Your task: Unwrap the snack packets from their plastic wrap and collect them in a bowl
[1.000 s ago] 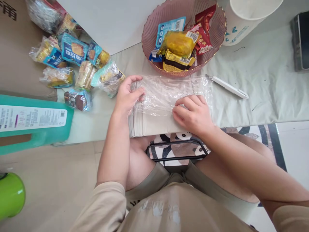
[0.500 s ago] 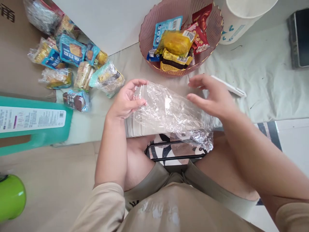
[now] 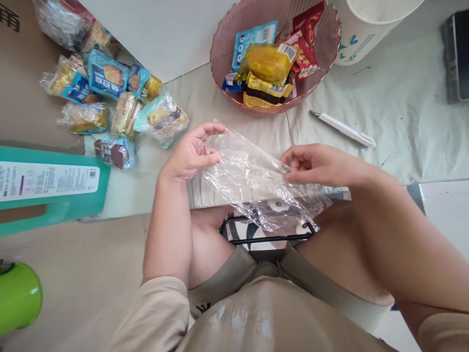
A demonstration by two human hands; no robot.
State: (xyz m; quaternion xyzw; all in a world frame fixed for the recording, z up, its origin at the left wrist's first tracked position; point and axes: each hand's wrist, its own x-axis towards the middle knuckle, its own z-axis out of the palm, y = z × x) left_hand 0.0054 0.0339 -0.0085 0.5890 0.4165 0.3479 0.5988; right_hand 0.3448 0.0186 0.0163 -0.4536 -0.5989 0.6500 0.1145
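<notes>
A clear plastic bag is seen; the ribbed bowl is pink, the pen white, the bottle teal.

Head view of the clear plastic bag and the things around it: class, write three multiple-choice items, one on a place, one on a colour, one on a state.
1. Where does the white pen-shaped cutter lie?
A. in the bowl
B. on the pale cloth, right of the bowl
C. on the cardboard

2. What colour is the ribbed plastic bowl of snacks?
A. pink
B. green
C. black

3. How is the clear crinkled plastic bag held?
A. flat, untouched
B. by one hand
C. by the left hand and right hand

Answers:
1 B, it lies on the cloth.
2 A, the rim is pink.
3 C, fingers pinch both ends.
</notes>
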